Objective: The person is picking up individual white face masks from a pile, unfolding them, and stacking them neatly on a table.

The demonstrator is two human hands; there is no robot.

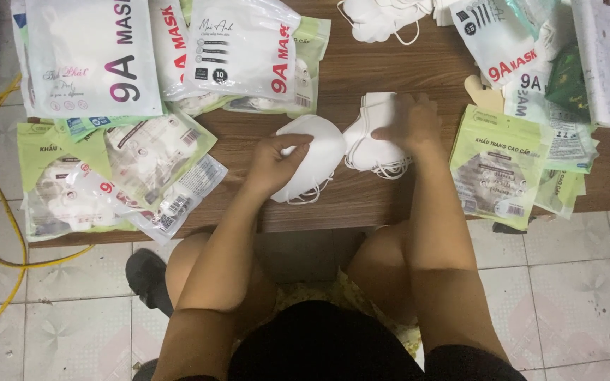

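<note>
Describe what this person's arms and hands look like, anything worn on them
Both arms are bare from shoulder to wrist, with no sleeves showing. The left hand and right hand wear no gloves; no rings, watch or bracelets can be seen. Dark clothing shows only at the lap.

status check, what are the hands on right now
Left hand grips a white mask stack. Right hand presses on a second mask stack. Packets flank both sides, none between.
</note>
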